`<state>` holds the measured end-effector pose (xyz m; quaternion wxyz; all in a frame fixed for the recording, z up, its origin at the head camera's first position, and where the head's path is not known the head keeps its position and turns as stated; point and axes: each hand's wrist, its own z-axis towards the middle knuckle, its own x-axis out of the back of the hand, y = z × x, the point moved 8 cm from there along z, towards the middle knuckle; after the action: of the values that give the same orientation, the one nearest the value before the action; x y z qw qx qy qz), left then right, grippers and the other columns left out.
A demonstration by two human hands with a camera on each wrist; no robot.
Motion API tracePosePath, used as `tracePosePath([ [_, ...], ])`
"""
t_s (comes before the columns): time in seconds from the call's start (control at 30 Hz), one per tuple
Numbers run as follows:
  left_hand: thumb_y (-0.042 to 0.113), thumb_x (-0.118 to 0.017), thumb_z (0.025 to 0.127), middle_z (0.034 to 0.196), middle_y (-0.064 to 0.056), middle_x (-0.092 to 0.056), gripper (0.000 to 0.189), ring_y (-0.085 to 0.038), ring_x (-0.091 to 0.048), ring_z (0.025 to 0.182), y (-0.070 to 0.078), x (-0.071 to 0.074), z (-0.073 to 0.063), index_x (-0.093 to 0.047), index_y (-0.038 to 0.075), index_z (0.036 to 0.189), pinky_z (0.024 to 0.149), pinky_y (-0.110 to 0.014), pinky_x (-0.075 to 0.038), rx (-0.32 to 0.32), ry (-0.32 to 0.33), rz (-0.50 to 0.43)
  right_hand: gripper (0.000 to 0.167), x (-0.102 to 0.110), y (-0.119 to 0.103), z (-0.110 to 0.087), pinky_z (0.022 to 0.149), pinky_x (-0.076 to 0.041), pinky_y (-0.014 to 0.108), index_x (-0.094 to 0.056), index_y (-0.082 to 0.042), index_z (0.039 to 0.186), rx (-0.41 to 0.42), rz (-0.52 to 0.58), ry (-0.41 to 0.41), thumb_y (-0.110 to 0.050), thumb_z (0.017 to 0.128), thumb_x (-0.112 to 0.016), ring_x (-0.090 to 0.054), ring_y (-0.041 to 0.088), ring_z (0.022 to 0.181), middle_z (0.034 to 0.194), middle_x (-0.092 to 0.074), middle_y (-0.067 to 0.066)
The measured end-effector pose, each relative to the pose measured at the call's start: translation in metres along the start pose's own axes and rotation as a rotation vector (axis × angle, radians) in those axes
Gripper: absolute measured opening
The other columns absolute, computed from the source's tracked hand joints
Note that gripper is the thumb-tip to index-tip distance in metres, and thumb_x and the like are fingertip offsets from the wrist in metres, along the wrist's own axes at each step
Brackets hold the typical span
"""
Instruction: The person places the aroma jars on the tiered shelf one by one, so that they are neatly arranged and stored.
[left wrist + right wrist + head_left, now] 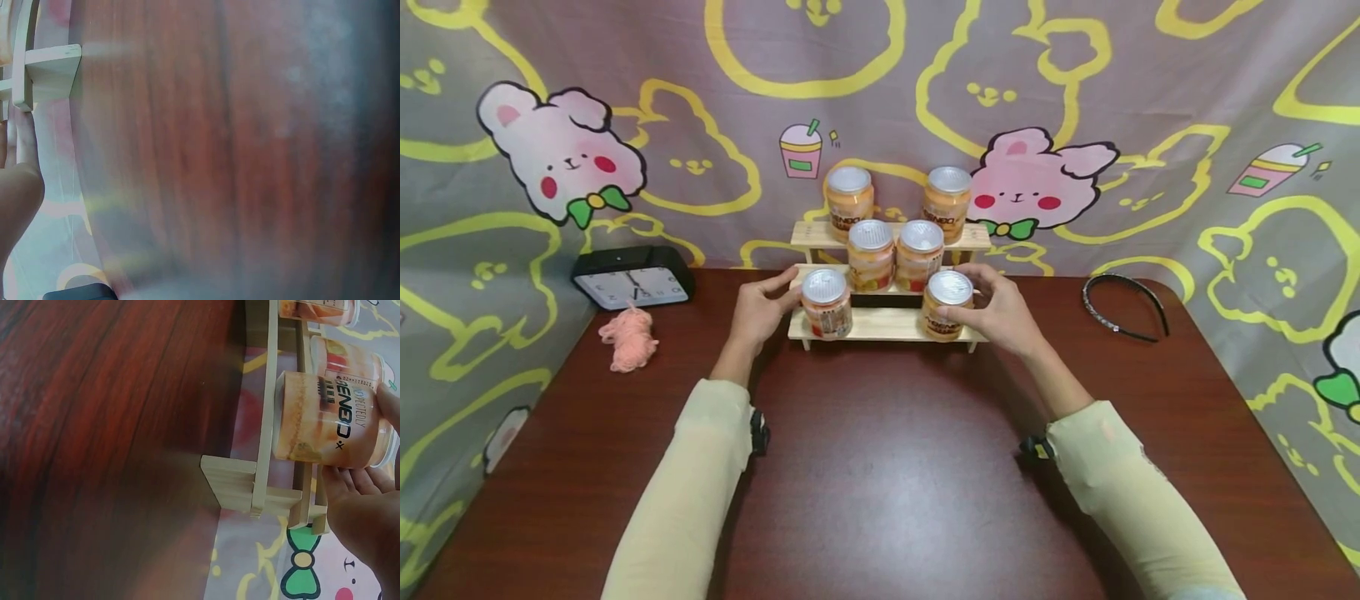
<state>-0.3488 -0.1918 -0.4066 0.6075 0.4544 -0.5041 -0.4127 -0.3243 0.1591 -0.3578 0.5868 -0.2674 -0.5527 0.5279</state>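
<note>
A stepped wooden rack (887,325) carries several clear fruit cans with silver lids. My right hand (1003,312) holds the front right can (942,321), thumb across its front and fingers round its far side. In the right wrist view that can (331,419) stands upright on the lowest tier, its dark lettering showing. At the rack's left end is my left hand (760,312), its fingers extended against the rack end and beside the front left can (827,312). The left wrist view shows straight fingers (26,140) right at the rack's end.
Two cans stand on the middle tier and two on the top. A black clock (636,279) and pink yarn (630,337) lie at the left of the brown table (887,467). A headband (1123,304) is at the right. Patterned cloth (880,67) hangs behind.
</note>
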Motion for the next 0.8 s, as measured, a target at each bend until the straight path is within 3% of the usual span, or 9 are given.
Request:
tracePosePath([
  [0.17, 0.018, -0.076, 0.094, 0.139, -0.003, -0.061, 0.040, -0.010, -0.047, 0.134, 0.000, 0.000, 0.000, -0.067, 0.011, 0.133, 0.102, -0.028, -0.047, -0.004, -0.004, 0.007, 0.062, 0.000, 0.000, 0.000, 0.103, -0.049, 0.043, -0.054, 0.006, 0.136, 0.003, 0.001, 0.008, -0.005, 0.083, -0.085, -0.061, 0.028, 0.113, 0.125, -0.064, 0.020],
  [0.4, 0.015, -0.075, 0.095, 0.139, -0.005, -0.061, 0.041, -0.013, -0.043, 0.139, -0.002, 0.001, 0.002, -0.066, 0.008, 0.134, 0.112, -0.031, -0.038, -0.007, 0.004, 0.021, 0.067, 0.002, 0.001, -0.001, 0.107, -0.046, 0.045, -0.053, 0.005, 0.141, 0.001, -0.003, 0.005, -0.006, 0.083, -0.085, -0.060, 0.031, 0.120, 0.133, -0.060, 0.021],
  [0.57, 0.016, -0.075, 0.095, 0.140, -0.007, -0.060, 0.042, -0.014, -0.044, 0.137, -0.003, 0.000, 0.002, -0.065, 0.008, 0.135, 0.110, -0.033, -0.041, -0.012, -0.011, 0.028, 0.067, 0.005, 0.000, -0.003, 0.107, -0.045, 0.047, -0.052, 0.005, 0.142, 0.018, -0.053, -0.017, -0.009, 0.085, -0.084, -0.058, 0.033, 0.122, 0.135, -0.059, 0.022],
  [0.8, 0.024, -0.076, 0.095, 0.143, -0.008, -0.058, 0.045, -0.022, -0.040, 0.142, 0.002, 0.007, 0.001, -0.067, 0.011, 0.136, 0.117, -0.041, -0.033, -0.041, -0.019, 0.168, 0.063, 0.016, -0.004, -0.002, 0.110, -0.040, 0.053, -0.049, 0.001, 0.147, 0.057, -0.163, -0.035, -0.022, 0.094, -0.075, -0.052, 0.036, 0.132, 0.146, -0.053, 0.020],
])
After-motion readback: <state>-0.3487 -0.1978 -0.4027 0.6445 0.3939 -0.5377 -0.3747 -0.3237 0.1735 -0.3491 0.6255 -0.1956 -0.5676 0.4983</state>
